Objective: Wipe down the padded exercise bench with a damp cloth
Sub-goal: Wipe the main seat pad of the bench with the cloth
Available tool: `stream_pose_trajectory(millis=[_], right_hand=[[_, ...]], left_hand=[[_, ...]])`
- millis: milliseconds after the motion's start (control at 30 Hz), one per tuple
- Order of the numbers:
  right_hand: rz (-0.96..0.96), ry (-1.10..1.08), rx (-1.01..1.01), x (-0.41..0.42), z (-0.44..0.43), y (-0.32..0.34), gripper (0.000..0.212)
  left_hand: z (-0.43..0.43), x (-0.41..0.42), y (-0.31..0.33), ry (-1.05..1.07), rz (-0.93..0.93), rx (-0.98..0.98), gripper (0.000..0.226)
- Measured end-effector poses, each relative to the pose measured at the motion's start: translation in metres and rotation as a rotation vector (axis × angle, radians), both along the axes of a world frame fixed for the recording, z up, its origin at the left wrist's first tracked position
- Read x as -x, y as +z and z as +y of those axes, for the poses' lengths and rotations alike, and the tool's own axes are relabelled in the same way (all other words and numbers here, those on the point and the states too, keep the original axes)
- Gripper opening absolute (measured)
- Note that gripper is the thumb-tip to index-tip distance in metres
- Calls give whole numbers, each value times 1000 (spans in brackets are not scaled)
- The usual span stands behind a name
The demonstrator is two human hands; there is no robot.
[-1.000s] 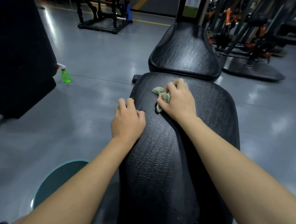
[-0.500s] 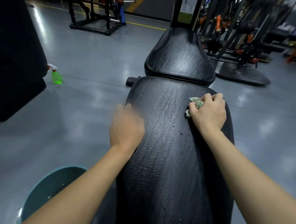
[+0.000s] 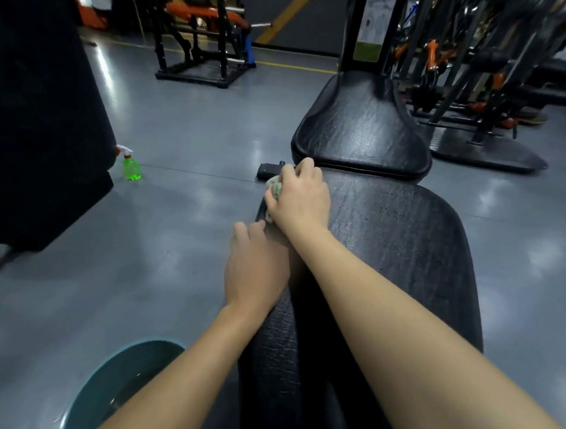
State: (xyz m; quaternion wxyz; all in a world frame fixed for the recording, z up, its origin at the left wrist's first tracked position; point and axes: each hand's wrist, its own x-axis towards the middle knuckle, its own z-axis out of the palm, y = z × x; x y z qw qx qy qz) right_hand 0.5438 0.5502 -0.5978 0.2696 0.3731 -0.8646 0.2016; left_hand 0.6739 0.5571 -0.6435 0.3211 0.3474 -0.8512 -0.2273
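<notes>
On my feed, the right hand (image 3: pixel 300 199) is gripping the bunched pale green cloth (image 3: pixel 275 187), fingers curled round it. It is pressing the cloth onto the far left corner of the bench (image 3: pixel 404 247), just short of the gap to the second pad (image 3: pixel 361 130). The left hand (image 3: pixel 256 268) is lying palm down on the bench's left edge, just behind the right wrist, fingers loosely extended and holding nothing. A green spray bottle (image 3: pixel 131 167) is standing on the grey floor (image 3: pixel 187 137) well to the left. A teal basin (image 3: pixel 108 389) is sitting on the floor beside the bench's near left side.
</notes>
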Motion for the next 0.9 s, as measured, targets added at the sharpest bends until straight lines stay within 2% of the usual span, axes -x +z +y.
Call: stream_pose_trajectory(millis=[133,333,500,600,733,900], right_hand=[[31,114,7,22,35,-2,33],[-62,-99,107,82,170,-11,26],[-170,-190,182,96,260,-27,21],[-228,-248,229,94,268,-31,22],[-220,-313,175,82,244,-22,26],[-162,-138,86,40,174,-11,32]], left_hand=[[1,0,-1,-6,-9,15,44],[4,2,-1,33,-27,40,43],[7,5,-1,64,-38,54,40],[9,4,-2,61,-39,63,41],[9,5,-3,54,-52,45,45],[7,5,-1,29,-93,9,50]])
